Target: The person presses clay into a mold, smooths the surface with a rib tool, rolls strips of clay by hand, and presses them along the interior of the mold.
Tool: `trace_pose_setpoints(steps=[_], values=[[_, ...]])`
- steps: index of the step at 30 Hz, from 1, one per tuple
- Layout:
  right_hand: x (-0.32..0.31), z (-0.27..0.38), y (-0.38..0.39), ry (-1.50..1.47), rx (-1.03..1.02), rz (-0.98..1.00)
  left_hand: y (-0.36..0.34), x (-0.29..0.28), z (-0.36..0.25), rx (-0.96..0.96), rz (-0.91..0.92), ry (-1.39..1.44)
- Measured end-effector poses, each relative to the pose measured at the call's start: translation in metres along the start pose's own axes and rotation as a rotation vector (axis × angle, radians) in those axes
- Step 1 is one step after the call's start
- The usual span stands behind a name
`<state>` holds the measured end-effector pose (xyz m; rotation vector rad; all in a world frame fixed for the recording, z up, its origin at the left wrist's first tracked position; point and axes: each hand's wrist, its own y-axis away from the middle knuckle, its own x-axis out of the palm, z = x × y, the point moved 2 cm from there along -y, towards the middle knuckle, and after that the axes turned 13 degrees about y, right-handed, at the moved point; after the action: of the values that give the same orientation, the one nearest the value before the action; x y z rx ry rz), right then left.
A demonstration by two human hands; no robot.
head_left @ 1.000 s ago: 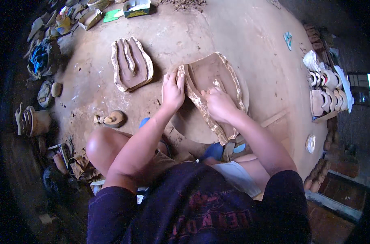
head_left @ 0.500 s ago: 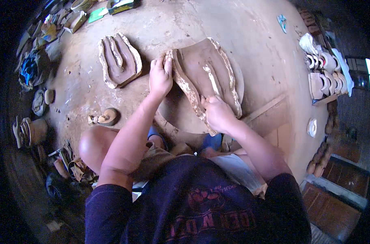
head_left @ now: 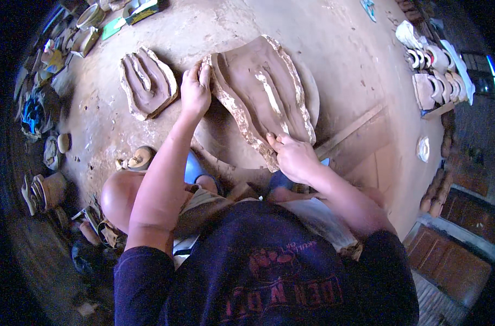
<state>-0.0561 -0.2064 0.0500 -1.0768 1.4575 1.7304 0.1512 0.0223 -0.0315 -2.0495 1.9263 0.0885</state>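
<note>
My left hand [head_left: 195, 88] grips the upper left rim of a large clay mould [head_left: 253, 70], which has a rough whitish edge and a pale strip down its brown hollow. My right hand [head_left: 293, 157] is closed at the mould's near end, its fingers curled onto the lower left channel. Beneath the mould is a round board [head_left: 223, 144], partly hidden. A smaller mould [head_left: 136, 76] with a U-shaped channel lies to the left.
Tubs [head_left: 90, 19] and a green sheet [head_left: 113, 27] sit far left. Curved pieces [head_left: 437, 87] are stacked at right, near a white ring [head_left: 423, 149]. A small round object [head_left: 140, 157] lies by my left knee [head_left: 122, 198]; pots [head_left: 49, 193] stand farther left.
The whole view has shifted, with the moulds and both hands higher and farther left. My right hand has moved from the middle of the large mould down its channel to the near end.
</note>
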Motion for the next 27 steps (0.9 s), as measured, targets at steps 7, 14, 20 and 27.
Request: trace_pose_setpoints(steps=[7, 14, 20, 27], values=[[0.015, -0.002, 0.024, 0.018, 0.058, -0.048, 0.0, 0.0, -0.006, 0.009, 0.031, 0.016], [0.003, 0.005, 0.057, -0.021, 0.069, 0.041, -0.004, -0.006, 0.01, -0.037, 0.077, -0.007], [-0.026, -0.022, 0.03, -0.286, 0.062, -0.415, -0.008, -0.003, 0.002, -0.03, 0.097, 0.019], [-0.074, 0.003, -0.072, 0.047, -0.068, -0.088, -0.003, -0.003, 0.001, -0.084, 0.085, 0.028]])
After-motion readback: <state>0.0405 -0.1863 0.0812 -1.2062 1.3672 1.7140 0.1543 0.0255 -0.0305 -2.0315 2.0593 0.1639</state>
